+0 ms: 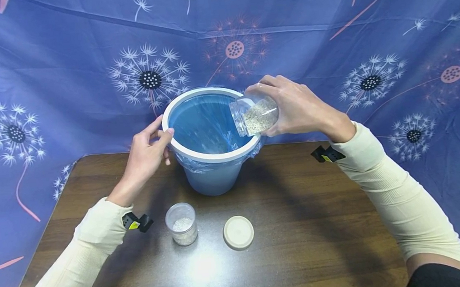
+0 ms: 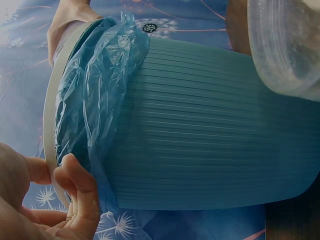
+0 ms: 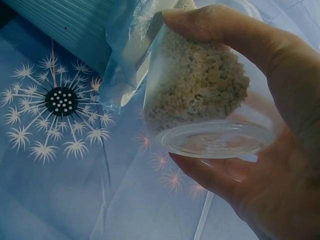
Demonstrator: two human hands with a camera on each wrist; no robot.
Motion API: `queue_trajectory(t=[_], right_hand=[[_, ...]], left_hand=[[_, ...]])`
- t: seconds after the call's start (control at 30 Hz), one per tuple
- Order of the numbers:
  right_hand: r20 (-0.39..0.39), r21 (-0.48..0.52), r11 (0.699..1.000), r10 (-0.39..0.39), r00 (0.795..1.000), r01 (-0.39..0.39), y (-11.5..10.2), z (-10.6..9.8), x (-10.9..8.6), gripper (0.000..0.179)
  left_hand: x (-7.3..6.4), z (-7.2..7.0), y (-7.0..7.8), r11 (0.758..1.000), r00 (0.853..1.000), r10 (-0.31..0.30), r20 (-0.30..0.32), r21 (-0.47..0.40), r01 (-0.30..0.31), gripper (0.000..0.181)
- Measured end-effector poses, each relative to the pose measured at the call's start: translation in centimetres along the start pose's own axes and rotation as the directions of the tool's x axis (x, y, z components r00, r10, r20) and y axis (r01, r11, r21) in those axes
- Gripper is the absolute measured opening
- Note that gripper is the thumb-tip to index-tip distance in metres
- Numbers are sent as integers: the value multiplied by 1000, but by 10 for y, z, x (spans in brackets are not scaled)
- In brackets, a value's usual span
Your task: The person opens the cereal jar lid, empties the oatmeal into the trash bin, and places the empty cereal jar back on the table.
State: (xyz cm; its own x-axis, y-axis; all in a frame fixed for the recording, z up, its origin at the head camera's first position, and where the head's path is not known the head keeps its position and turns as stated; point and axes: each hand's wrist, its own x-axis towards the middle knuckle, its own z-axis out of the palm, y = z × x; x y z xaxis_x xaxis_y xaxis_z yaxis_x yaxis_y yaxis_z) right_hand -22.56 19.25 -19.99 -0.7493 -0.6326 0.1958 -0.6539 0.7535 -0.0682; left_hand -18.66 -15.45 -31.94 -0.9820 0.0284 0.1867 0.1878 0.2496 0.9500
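A blue ribbed trash can (image 1: 212,179) with a white rim stands at the back of the table, lined with a thin blue plastic bag (image 2: 100,90) folded out over the edge. My left hand (image 1: 142,155) pinches the rim on the left side, thumb on one face and fingers on the other. In my right hand (image 1: 302,107) is a clear jar (image 1: 266,117), held round its body and tipped sideways, its mouth over the can's right rim. Pale beige flakes (image 3: 200,80) lie along the jar's lower side and bottom.
On the brown wooden table (image 1: 304,246), nearer the front, stands a second clear jar (image 1: 182,225) part filled with white bits. Right of it lies a round cream lid (image 1: 238,232). A blue dandelion-print cloth (image 1: 292,10) hangs behind the table.
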Motion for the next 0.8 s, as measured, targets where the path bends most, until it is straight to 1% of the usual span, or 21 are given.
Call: queue_trajectory(t=[0.37,0.8], right_hand=[[-4,-11,1000,-18,1000,18,-2,-1,1,98],[1,-20,1000,-19,1000,19,-2,-1,0,98]], left_hand=[[0,0,-1,1000,1000,6,-1,-10,-6,63],[0,0,1,1000,1000,11,-5,-17,-12,64]])
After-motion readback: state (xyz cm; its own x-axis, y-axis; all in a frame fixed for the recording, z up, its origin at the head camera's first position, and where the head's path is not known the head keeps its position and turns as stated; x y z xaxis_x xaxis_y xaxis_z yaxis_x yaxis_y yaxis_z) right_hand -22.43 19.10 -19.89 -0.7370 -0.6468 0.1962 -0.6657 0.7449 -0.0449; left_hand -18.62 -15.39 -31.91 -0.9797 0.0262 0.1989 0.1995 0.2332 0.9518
